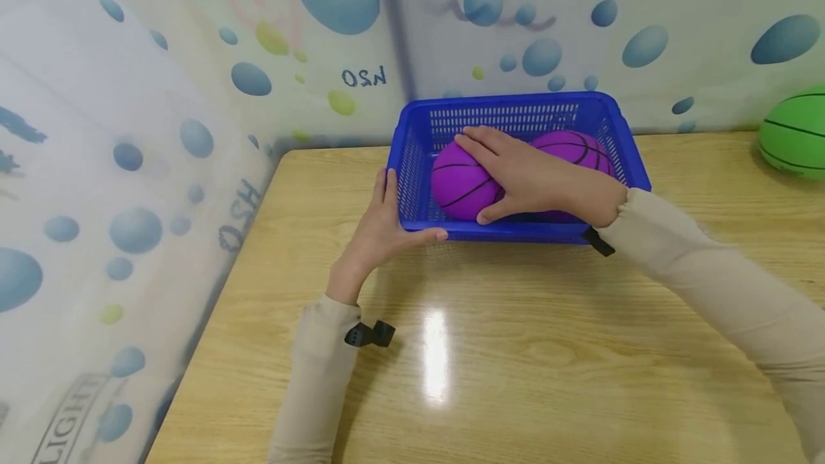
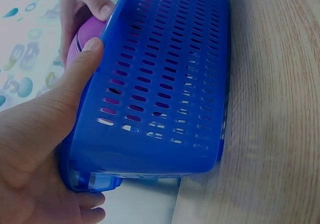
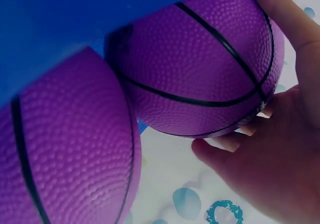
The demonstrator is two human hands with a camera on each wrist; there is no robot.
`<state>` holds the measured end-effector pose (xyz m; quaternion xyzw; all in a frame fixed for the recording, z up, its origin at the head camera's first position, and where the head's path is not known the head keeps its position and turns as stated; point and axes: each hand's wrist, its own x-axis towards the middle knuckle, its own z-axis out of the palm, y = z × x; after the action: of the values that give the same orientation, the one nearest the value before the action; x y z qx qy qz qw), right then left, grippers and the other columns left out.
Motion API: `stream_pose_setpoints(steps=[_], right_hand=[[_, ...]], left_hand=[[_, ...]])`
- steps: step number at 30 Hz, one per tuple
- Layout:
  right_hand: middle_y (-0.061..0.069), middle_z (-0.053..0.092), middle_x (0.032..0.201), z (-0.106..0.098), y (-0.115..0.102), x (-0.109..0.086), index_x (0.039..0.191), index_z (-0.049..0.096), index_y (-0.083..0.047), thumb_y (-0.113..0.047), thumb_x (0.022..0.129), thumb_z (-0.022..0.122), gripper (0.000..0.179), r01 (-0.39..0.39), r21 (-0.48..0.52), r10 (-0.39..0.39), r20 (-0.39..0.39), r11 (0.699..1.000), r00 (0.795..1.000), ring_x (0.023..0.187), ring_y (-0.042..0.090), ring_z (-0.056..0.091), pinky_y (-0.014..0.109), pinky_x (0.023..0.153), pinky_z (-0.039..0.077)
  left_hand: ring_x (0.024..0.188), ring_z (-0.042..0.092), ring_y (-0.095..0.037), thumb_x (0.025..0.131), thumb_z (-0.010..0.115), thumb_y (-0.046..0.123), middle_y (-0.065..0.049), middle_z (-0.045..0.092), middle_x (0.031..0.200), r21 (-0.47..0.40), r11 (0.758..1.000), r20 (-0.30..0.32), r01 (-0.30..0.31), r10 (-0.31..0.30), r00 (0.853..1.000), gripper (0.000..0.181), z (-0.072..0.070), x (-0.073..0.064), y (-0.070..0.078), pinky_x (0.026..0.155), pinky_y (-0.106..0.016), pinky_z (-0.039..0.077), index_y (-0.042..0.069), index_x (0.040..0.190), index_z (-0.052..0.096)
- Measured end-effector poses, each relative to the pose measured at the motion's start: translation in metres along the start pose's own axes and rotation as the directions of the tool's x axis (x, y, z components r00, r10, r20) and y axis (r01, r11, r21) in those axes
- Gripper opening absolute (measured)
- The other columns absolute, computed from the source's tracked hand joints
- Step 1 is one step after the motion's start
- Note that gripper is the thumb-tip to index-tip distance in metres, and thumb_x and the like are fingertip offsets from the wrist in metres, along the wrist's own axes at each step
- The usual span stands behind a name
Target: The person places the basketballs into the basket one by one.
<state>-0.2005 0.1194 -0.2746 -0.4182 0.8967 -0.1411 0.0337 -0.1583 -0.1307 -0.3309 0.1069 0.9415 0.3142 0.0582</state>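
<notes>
A blue plastic basket (image 1: pixel 525 233) with slotted walls stands on the wooden table against the wall. Inside it lie two purple rubber basketballs with black lines, side by side. My right hand (image 1: pixel 531 174) grips the left basketball (image 1: pixel 454 181) from above, thumb at its front and fingers over its top. The right basketball (image 1: pixel 567 143) is partly hidden beneath my right wrist; in the right wrist view the two balls appear to touch. At the basket's front left corner, my left hand (image 1: pixel 380 235) holds the rim, its thumb along the front and fingers against the left side.
On the right of the table, by the wall, sits a green basketball (image 1: pixel 795 133), cut off by the frame edge. A patterned wall covering (image 1: pixel 438 41) with blue spots rises behind and to the left of the wooden table (image 1: pixel 515 349).
</notes>
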Motion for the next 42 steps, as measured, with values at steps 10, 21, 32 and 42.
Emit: stream_pose_setpoints(steps=[10,21,32,42], right_hand=[[0.019,0.006,0.153,0.002,-0.004,0.004,0.150,0.011,-0.008,-0.041,0.081,0.071,0.097,-0.073,-0.002,0.073,0.106,0.997,0.992,0.137,0.040,0.007,0.056,0.105,0.019],[0.019,0.016,0.151,-0.005,0.000,-0.010,0.149,0.021,-0.008,-0.037,0.091,0.060,0.075,-0.127,0.022,0.121,0.177,0.992,0.977,0.136,0.039,0.014,0.056,0.105,0.019],[0.020,0.035,0.143,-0.027,0.027,-0.055,0.136,0.044,0.001,-0.031,0.091,0.062,0.058,-0.107,0.074,0.109,-0.023,0.991,0.994,0.132,0.037,0.028,0.054,0.103,0.024],[0.028,0.030,0.143,-0.043,0.101,-0.143,0.142,0.033,0.002,-0.032,0.095,0.053,0.062,-0.434,0.067,0.435,-0.276,0.898,0.857,0.113,0.055,0.038,0.066,0.088,0.030]], left_hand=[[0.137,0.015,-0.035,0.065,0.072,0.066,-0.011,-0.014,0.154,0.000,1.000,-0.004,0.000,0.000,1.000,0.129,0.001,0.000,-0.002,0.106,-0.045,0.026,0.006,0.148,-0.007],[0.137,0.015,-0.035,0.064,0.071,0.068,-0.008,-0.014,0.154,0.010,1.000,-0.025,0.002,-0.002,1.000,0.130,0.000,-0.001,-0.005,0.106,-0.045,0.025,0.008,0.149,-0.007],[0.137,0.014,-0.034,0.064,0.072,0.066,-0.006,-0.017,0.153,0.016,1.000,-0.035,0.019,-0.019,0.999,0.130,-0.006,-0.004,-0.009,0.106,-0.044,0.025,0.008,0.148,-0.008],[0.137,0.013,-0.034,0.061,0.068,0.073,-0.007,-0.016,0.153,0.028,1.000,-0.026,0.012,-0.011,1.000,0.132,-0.007,-0.004,-0.008,0.106,-0.045,0.026,0.009,0.149,-0.007]])
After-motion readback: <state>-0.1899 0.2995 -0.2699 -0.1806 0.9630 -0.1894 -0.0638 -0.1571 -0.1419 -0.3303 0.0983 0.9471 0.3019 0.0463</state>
